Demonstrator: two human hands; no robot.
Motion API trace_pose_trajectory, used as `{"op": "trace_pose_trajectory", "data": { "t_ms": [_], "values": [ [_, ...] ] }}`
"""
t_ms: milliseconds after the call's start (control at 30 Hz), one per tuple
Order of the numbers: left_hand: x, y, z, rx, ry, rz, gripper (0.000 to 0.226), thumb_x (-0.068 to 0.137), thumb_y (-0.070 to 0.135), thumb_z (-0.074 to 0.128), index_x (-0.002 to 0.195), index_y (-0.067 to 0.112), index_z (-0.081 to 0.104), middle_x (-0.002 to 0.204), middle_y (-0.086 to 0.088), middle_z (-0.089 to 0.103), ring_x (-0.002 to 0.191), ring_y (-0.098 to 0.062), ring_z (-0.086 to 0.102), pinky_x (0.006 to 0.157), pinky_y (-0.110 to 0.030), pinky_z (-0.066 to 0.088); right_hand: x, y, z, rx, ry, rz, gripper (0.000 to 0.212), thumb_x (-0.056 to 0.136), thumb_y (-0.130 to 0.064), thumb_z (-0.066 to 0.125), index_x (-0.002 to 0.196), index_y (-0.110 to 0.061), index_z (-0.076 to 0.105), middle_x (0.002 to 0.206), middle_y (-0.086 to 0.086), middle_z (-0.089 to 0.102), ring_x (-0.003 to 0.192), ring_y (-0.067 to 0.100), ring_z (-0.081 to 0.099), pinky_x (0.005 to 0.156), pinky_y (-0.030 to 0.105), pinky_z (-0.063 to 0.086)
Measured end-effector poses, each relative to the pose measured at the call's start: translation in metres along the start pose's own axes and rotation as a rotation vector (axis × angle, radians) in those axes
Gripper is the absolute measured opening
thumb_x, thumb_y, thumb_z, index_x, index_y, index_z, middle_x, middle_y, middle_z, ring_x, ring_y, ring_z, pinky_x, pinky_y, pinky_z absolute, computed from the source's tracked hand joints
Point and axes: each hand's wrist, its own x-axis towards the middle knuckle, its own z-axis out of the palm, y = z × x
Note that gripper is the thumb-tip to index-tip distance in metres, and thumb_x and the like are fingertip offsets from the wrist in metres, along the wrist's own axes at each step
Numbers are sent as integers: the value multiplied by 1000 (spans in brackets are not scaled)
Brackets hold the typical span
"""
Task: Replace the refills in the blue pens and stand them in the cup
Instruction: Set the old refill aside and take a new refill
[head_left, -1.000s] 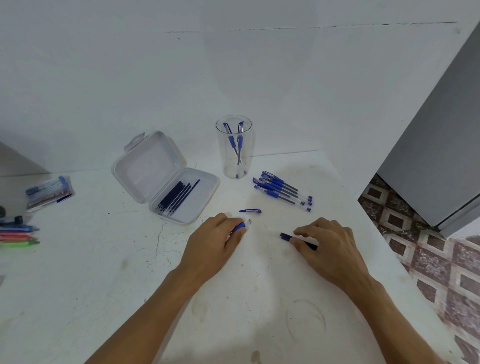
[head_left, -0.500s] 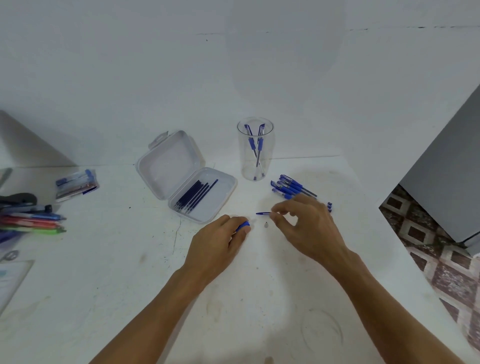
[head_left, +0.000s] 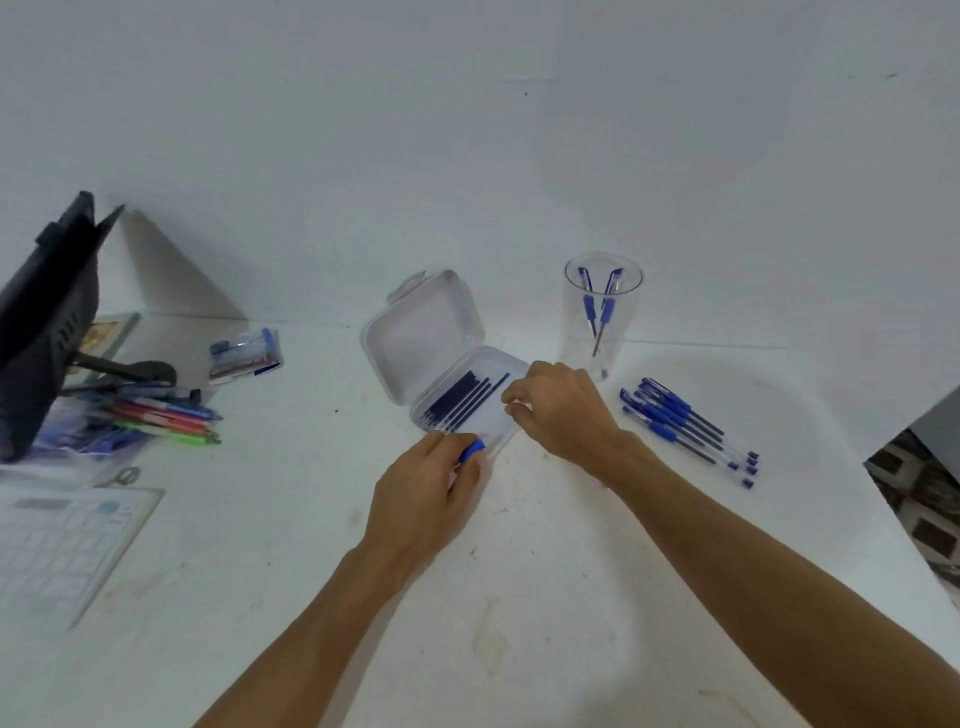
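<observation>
light: soft, even, cool | shadows: dark wedge beside monitor (head_left: 47, 322) | blur: keyboard (head_left: 62, 551) and left hand (head_left: 426, 488) smeared; edges: bowed

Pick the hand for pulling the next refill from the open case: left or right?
Right, probably. The right hand hovers over the case beside the refills, while the left hand grips a blue pen. Whether the right hand already holds something is unclear.

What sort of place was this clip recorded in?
Probably a home or office desk: a white keyboard at the left, coloured pens behind it, and patterned floor tiles at the right.
</observation>
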Motion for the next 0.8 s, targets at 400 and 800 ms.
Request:
{"op": "trace_pose_trajectory", "data": {
  "t_ms": [400,800],
  "values": [
    [3,-23,-4,-78,7,-69,26,99,47,46,111,30,62,96,15,53,75,-6,55,60,-10,40,43,-4,10,-80,-107,-86,24,96,-34,55,116,-31,68,111,2,61,96,23,59,78,32,37],
    [4,-21,-4,-81,6,-40,42,95,52,39,116,24,63,107,11,58,78,-6,51,60,-1,36,51,-5,1,-210,-158,-243,18,96,-32,60,112,-32,68,109,2,58,94,21,50,78,32,32]
  ]
}}
